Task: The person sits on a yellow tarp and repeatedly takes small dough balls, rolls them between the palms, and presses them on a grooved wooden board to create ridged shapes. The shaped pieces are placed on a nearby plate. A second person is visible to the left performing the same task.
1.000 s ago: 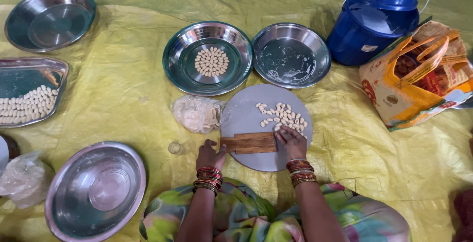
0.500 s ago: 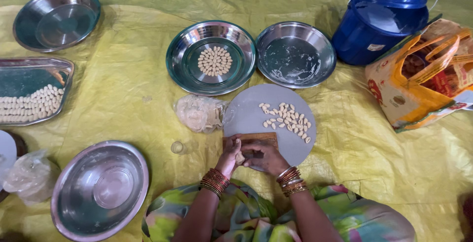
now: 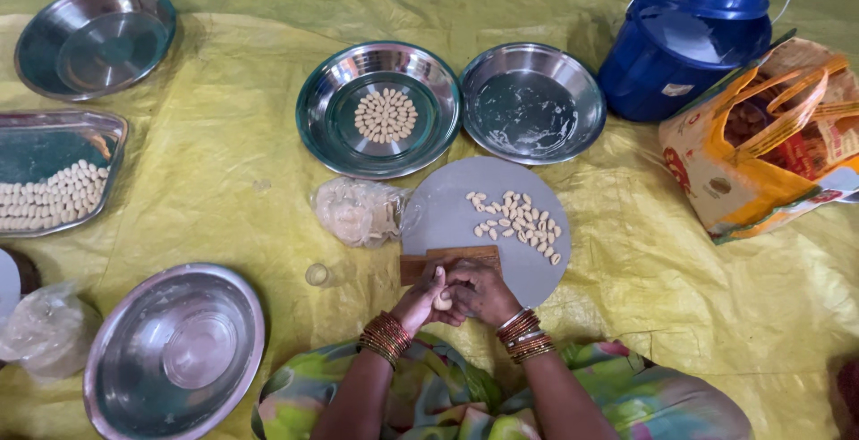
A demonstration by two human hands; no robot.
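Head view: two hands pinch one dough piece at the round board's near edge

Head view looks straight down on a round grey board (image 3: 483, 216) lying on a yellow sheet (image 3: 224, 180). At the board's near edge the left hand (image 3: 422, 299) and right hand (image 3: 479, 290) are pressed together, fingertips closed around a small pale dough piece (image 3: 443, 299). Just beyond them, on the board, lies a small wooden block (image 3: 447, 259); further in sits a scatter of shaped dough pieces (image 3: 519, 218).

Left of the board, touching its rim, is a clear bag of dough (image 3: 358, 212). Beyond the board stand two steel plates: one holding a neat cluster of finished pieces (image 3: 386, 116), the other, an empty plate (image 3: 531, 102), to its right. A blue lidded bucket (image 3: 684, 37) and an orange bag (image 3: 769, 136) sit beyond and right of the board. A steel bowl (image 3: 174, 350) lies left of the board, nearer the person.

The risk, as I judge it: the soft piece could be squeezed out of shape, or slip from the fingertips onto the sheet, since it is held just past the board's edge. A wrist sweeping forward could also scatter the loose pieces
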